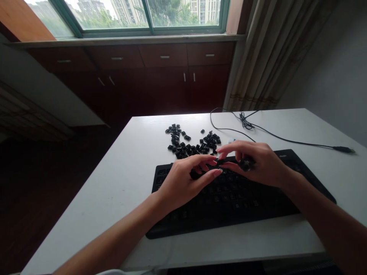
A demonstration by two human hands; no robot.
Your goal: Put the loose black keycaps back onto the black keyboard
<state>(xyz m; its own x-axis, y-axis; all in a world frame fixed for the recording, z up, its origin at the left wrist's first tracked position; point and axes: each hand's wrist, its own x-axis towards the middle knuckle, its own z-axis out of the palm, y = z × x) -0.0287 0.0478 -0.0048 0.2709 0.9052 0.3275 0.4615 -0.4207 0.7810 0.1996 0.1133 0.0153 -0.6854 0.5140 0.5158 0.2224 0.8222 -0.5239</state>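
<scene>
A black keyboard [229, 202] lies on a white table [114, 191], most of its keycaps gone. My left hand [183, 181] hovers over the keyboard's upper middle, fingers curled with a dark keycap tucked under them. My right hand [255, 162] is just to its right, fingers bent, with a black keycap [246, 164] held against the palm. The fingertips of both hands meet over the top rows. A pile of loose black keycaps [192, 143] lies on the table just behind the keyboard.
The keyboard's black cable [286, 139] snakes across the table's far right, ending in a USB plug [344, 149]. Behind the table stand dark wooden cabinets [160, 76] under a window, with a curtain [263, 57] at the right.
</scene>
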